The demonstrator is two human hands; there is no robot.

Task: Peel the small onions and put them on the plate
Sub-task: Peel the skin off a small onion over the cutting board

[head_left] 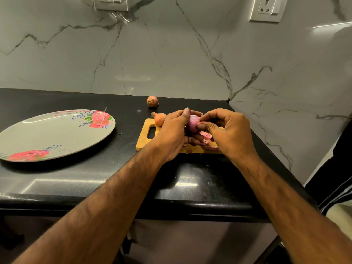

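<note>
**Three small onions, one plate**

Head view: one half-peeled pink onion (193,122) is pinched by both the left hand (171,134) and the right hand (228,130), above one wooden cutting board (144,138). One unpeeled orange onion (159,119) lies at the board's far left corner. One brown onion (152,101) sits behind on the black bench (114,168). One grey oval rose-patterned plate (47,134) lies left, well apart.

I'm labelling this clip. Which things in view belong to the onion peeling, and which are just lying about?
Job: partly peeled onion, pinched by left hand and right hand; cutting board; unpeeled onion at its corner; unpeeled onion near the wall; flowered plate.
Lying about: shed skins on the board; two wall sockets.
</note>
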